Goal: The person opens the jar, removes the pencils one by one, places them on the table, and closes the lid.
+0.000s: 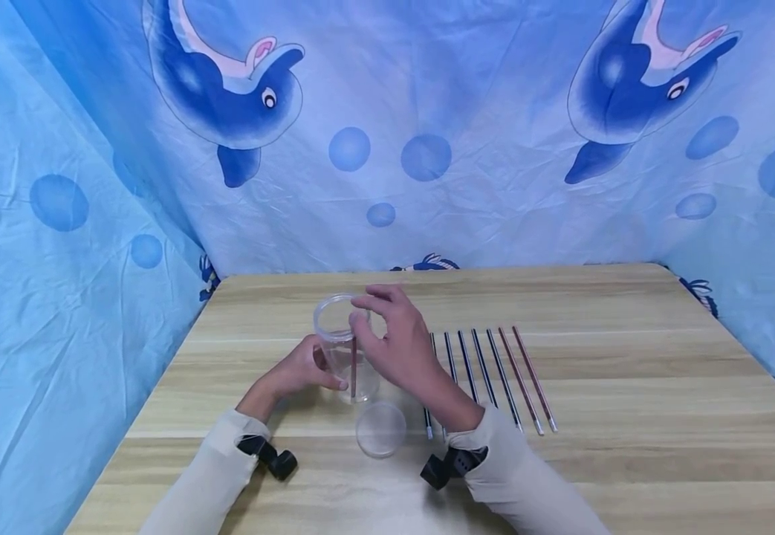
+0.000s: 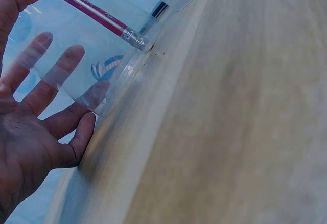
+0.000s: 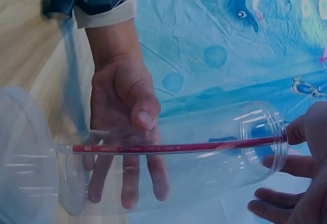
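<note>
A clear plastic jar (image 1: 342,364) stands upright on the table, its round mouth uncovered. My left hand (image 1: 302,369) grips it low down, thumb on one side and fingers spread behind the wall, as the right wrist view shows. Inside the jar is a red pencil (image 3: 168,147), its metal eraser end at the bottom. At the rim, my right hand (image 1: 397,338) pinches the pencil's upper end between thumb and fingertip. The left wrist view shows the eraser end (image 2: 134,39) close to the jar's base.
A round clear lid (image 1: 380,429) lies just in front of the jar. To the right, several dark pencils (image 1: 490,364) and two red pencils (image 1: 534,375) lie in a row, partly behind my right forearm. A blue dolphin-print cloth (image 1: 494,215) hangs behind the wooden table (image 1: 628,461).
</note>
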### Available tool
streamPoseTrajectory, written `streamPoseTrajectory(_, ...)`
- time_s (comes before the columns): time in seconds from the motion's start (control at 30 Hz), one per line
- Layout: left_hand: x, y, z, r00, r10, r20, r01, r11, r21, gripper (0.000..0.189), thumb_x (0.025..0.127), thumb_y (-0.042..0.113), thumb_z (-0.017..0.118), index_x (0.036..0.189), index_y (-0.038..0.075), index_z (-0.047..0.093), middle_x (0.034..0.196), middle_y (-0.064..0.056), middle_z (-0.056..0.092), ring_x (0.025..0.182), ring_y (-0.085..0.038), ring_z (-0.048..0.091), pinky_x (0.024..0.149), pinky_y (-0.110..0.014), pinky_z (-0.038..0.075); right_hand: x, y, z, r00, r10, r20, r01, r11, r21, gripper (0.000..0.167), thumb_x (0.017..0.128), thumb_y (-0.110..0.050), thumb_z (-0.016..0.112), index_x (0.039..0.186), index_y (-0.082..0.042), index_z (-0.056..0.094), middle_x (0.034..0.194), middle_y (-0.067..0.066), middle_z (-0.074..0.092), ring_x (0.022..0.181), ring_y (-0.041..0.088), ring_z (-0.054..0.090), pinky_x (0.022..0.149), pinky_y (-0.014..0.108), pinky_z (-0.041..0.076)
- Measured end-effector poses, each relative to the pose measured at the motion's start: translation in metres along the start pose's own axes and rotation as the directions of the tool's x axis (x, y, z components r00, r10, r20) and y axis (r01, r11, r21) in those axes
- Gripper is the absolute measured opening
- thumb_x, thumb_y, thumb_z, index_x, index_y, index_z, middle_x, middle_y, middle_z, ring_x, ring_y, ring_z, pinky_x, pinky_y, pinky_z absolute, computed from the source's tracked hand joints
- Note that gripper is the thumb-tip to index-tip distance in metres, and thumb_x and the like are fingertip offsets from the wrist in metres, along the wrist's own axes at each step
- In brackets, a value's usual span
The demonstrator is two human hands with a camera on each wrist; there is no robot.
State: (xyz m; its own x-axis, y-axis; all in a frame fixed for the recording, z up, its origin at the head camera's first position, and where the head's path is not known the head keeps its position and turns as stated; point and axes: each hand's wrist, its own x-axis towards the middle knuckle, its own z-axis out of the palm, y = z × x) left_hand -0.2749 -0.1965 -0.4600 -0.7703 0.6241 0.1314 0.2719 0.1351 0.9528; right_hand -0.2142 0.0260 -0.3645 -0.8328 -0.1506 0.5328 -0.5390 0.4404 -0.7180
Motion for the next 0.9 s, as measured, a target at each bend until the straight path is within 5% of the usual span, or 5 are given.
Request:
streamPoseTrajectory(0.13, -0.0001, -0.0007, 0.0009, 1.000, 0.005, 0.003, -0.005, 1.000, -0.007, 0.066, 0.070, 0.000, 0.084, 0.130, 0.001, 0.057, 0.125, -0.015, 0.063, 0.117, -0.041, 0.057, 0.101, -0.043, 0.047, -0.0022, 0.0004, 0.0022, 0.999, -0.015, 0.040, 0.018, 0.997, -0.072, 0.034, 0.097, -0.030, 0.050, 0.106, -0.012, 0.077, 0.138, 0.009, 0.057, 0.122, 0.027, 0.057, 0.094, 0.046, 0.050)
streamPoseTrajectory(0.37, 0.0000, -0.0020, 0.0021, 1.000, 0.009, 0.011, -0.009, 1.000, -0.028, 0.068, 0.071, 0.000, 0.084, 0.132, 0.001, 0.055, 0.129, -0.015, 0.061, 0.120, -0.040, 0.055, 0.103, -0.038, 0.046, -0.0016, 0.0014, 0.0015, 0.998, -0.049, 0.045, 0.052, 0.997, -0.057, 0.030, 0.098, -0.026, 0.052, 0.086, -0.010, 0.075, 0.135, 0.011, 0.058, 0.118, 0.027, 0.059, 0.091, 0.044, 0.051)
streamPoseTrajectory(0.9, 0.0005, -0.0023, 0.0018, 1.000, 0.000, 0.004, 0.001, 1.000, -0.020, 0.073, 0.070, 0.000, 0.085, 0.135, -0.004, 0.052, 0.132, -0.022, 0.059, 0.123, -0.041, 0.053, 0.105, -0.042, 0.044, 0.0011, 0.0005, -0.0013, 0.984, -0.168, -0.057, 0.170, 0.985, 0.028, 0.024, 0.101, -0.019, 0.058, 0.086, -0.006, 0.072, 0.123, 0.012, 0.062, 0.117, 0.027, 0.059, 0.091, 0.044, 0.050)
